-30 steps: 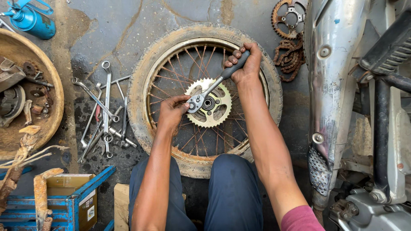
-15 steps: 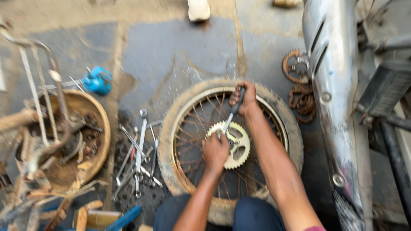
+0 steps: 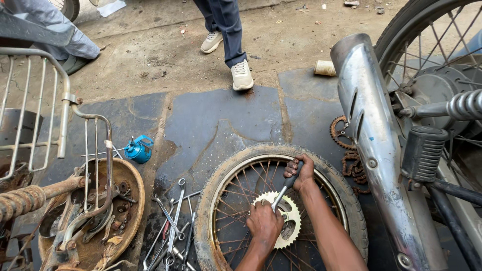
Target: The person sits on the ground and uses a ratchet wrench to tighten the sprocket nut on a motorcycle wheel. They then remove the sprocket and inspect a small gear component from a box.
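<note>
At far left, a metal rack (image 3: pixel 60 125) stands above a rusty round pan (image 3: pixel 131 193) filled with small parts, with a blue oil can (image 3: pixel 138 149) just beyond it. A cluster of wrenches (image 3: pixel 173 226) lies on the dark floor beside a spoked wheel (image 3: pixel 211 200) that lies flat. The left hand (image 3: pixel 264 224) presses palm-down, fingers curled, on the pale sprocket (image 3: pixel 291 221) at the hub, over the head of a ratchet wrench (image 3: pixel 287 184). The right hand (image 3: pixel 299 173) is closed around the wrench's black handle, forearm extended across the spokes. At right, a chrome exhaust pipe (image 3: pixel 369 145) slants downward beside a mounted rear wheel (image 3: pixel 427 60).
</note>
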Demonstrator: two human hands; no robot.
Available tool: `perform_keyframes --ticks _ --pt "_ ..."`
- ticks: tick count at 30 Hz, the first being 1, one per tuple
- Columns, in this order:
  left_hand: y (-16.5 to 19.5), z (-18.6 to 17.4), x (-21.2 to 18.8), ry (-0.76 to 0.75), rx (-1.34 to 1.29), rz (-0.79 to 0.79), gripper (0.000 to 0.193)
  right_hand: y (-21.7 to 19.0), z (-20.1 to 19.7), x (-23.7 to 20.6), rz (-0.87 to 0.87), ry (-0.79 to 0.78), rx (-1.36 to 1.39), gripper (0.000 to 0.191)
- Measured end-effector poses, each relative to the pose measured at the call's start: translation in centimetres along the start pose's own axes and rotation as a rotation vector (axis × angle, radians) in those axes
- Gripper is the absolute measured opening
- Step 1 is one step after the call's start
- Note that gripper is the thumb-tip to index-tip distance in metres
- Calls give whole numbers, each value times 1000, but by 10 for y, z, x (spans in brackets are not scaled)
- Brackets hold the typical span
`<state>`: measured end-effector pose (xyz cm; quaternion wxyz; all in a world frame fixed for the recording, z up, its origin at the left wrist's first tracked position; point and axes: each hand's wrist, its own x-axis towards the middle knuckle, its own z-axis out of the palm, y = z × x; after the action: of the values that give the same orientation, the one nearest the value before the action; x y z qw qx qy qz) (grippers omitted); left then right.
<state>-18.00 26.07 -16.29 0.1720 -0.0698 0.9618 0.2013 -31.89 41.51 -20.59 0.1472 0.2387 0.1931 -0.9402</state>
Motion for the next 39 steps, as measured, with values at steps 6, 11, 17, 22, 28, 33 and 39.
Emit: perform_keyframes --ticks 6,11,17,22,28,33,39 --pt "7 -2 -9 52 -29 -7 34 -3 8 -8 -7 -1 -65 23" --pt "6 -3 -16 153 -108 -24 33 3 23 -2 11 -19 -146 23" --pt "15 -1 -16 276 -201 -225 28 22 57 18 107 32 -327 22" --pt "19 -2 -5 329 -218 -339 27 49 81 46 167 99 -424 22" --pt "16 6 15 209 -135 -253 24 26 48 56 132 114 -309 28" --pt "11 8 12 163 -66 -164 25 14 21 47 78 86 -206 26" --pt "10 6 2 225 -18 -45 26 15 17 38 12 55 -156 25"
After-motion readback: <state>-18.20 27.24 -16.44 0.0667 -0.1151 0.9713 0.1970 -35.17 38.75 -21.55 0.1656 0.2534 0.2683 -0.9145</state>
